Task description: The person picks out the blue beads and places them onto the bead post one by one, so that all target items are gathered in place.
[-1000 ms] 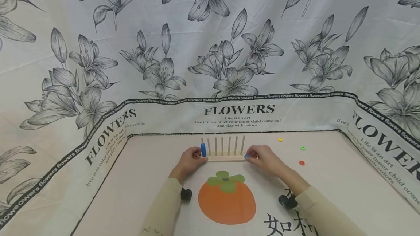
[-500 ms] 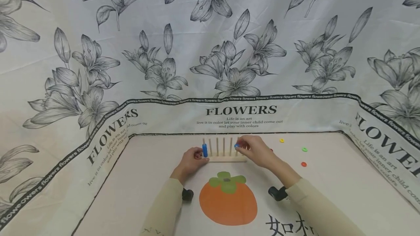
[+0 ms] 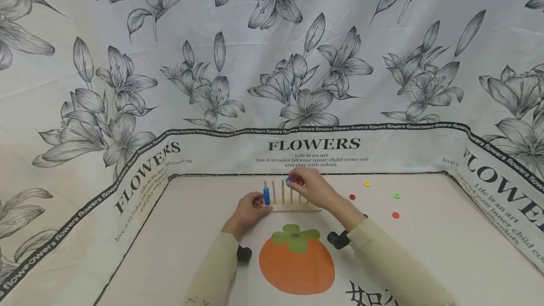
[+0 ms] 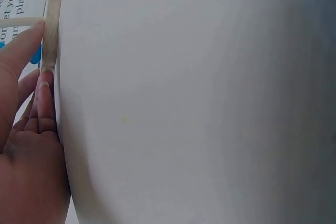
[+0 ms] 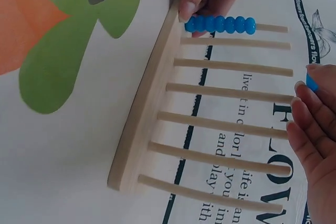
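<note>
A wooden peg rack [image 3: 297, 208] with several upright pegs stands on the table. My left hand [image 3: 246, 210] grips the left end of its base, thumb in front and fingers behind; the left wrist view shows this hand [image 4: 31, 161] against the wooden base [image 4: 52, 30]. Several blue beads [image 5: 220, 24] are stacked on the leftmost peg, its tip sticking out above them. My right hand [image 3: 313, 188] pinches one blue bead [image 5: 311, 82] between thumb and fingers. That bead is up near the peg tips, left of the rack's middle, apart from the stack. Fingers hide most of it.
Loose beads lie to the right: yellow [image 3: 367, 183], green [image 3: 397, 195], orange-red [image 3: 395, 215], red [image 3: 352, 197] and a purple one [image 3: 365, 216] partly behind the right forearm. A persimmon print [image 3: 296, 268] marks the cloth in front. Floral fabric [image 3: 212, 152] walls the back and sides.
My right hand has carried the blue bead from beside the rack's right end up and leftward over the pegs. The red and purple beads have come into view. My left hand keeps its grip.
</note>
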A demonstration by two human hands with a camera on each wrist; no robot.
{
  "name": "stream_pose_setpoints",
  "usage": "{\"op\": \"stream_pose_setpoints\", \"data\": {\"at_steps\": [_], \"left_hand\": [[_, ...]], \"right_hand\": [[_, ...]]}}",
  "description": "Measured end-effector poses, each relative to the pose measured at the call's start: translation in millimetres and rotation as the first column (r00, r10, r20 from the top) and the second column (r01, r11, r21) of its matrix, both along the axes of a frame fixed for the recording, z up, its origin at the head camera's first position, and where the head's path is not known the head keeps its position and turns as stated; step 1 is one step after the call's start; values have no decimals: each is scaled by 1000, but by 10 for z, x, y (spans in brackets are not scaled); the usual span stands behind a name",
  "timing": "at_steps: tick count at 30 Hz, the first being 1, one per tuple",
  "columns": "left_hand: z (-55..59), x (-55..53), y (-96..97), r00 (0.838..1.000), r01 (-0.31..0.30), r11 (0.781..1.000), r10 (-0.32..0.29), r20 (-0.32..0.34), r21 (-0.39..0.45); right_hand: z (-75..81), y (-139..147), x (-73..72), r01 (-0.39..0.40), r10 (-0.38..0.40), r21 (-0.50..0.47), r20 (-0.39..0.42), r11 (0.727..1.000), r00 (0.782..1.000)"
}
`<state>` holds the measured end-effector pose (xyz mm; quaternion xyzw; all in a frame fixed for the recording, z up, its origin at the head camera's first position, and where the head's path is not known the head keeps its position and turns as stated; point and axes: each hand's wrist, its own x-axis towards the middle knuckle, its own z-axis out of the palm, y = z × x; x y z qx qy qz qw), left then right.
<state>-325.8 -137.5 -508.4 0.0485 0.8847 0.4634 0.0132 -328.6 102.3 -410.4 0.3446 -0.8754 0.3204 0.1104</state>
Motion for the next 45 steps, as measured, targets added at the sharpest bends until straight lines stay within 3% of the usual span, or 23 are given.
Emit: {"op": "stream_pose_setpoints", "data": {"at_steps": [28,38,45], "left_hand": [[-10,-8,-23,999,28,1000,-28,-31,7],[1,-7,-24,997,37,999,-39,-71,-29],[-13,-14,-26,999,25,999,-26,-46,-31]], "right_hand": [[56,-551,-151,-61,61,15,24,998,998],[-18,-606,-202,-38,37,52,17,998,999],[-60,-626,-198,-12,10,59,37,998,999]]}}
